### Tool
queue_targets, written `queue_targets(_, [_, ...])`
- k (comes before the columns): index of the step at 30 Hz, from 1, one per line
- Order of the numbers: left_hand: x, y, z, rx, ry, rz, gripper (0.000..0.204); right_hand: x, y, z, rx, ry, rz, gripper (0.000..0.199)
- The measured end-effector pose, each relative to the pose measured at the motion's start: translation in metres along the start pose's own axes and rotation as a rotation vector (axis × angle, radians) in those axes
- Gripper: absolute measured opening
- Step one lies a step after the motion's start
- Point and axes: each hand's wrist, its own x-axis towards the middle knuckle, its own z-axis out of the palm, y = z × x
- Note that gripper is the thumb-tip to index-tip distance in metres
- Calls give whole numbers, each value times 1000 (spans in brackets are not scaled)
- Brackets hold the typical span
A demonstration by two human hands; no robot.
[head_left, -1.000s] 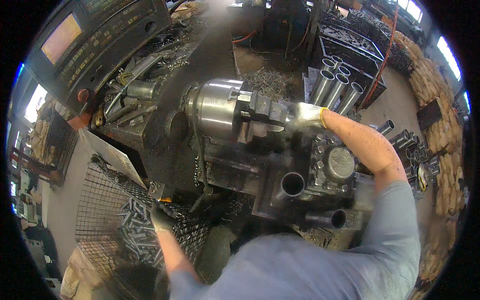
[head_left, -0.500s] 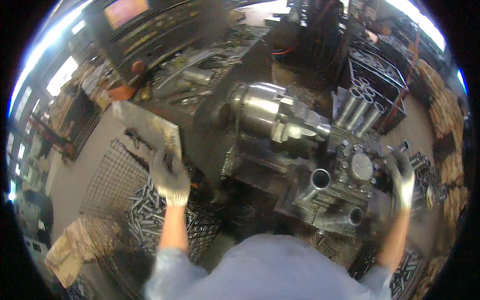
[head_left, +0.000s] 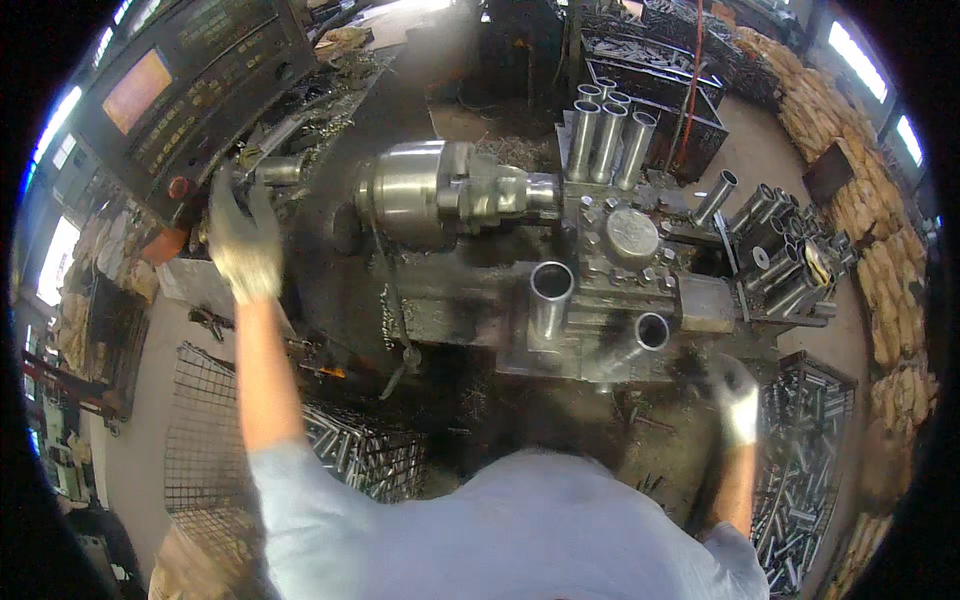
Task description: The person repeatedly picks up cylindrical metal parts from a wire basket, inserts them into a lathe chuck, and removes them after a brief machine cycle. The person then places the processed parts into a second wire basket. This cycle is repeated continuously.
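My left hand [head_left: 247,250], in a pale work glove, reaches to the far left, its fingers stretched apart beside a lathe's control panel [head_left: 200,110]. Just past its fingertips lies a short metal cylinder [head_left: 280,171]. Gloved too, my right hand [head_left: 737,398] hangs by the front right corner of the lathe's tool slide [head_left: 706,303]; motion smears its fingers. A shiny chuck [head_left: 410,190] sits between the hands, with a short bright metal end [head_left: 543,193] at its jaws. Right of it is the bolted tool post [head_left: 632,233].
Several steel tubes [head_left: 606,145] stand behind the tool post. Two wider tubes, one upright [head_left: 550,305] and one tilted [head_left: 640,340], are at the front. More tubes [head_left: 780,265] fill a rack at right. Wire baskets of metal pieces stand left [head_left: 200,440] and right [head_left: 800,470].
My view has turned. The left hand has gone forward from above the left basket to the control panel. The right hand has drawn back from beside the tubes to the slide's front corner.
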Motion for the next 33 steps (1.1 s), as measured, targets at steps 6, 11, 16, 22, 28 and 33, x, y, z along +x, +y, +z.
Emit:
queue_targets(6, [-306,179,-147,-388,-923,-548,22,29,5,59,-43,-298,-228,72])
queue_targets(11, [-407,232,-265,-287,-1484,-1042,38,53,-2,106,-287,-622,-351,28])
queue_targets(16, [-437,235,-353,-198,-1242,-1232,44,-3,-15,153,-173,-788,-577,19])
queue_targets(22, [-492,259,-516,2,-912,-1541,45,-205,-25,272,-98,-1614,-681,15])
queue_targets(28, [-584,298,-704,336,-468,-2029,47,-463,-11,334,-259,-2180,-952,21])
queue_targets(33, [-665,394,-771,751,238,-2171,42,-611,-28,316,-236,-2410,-1318,19])
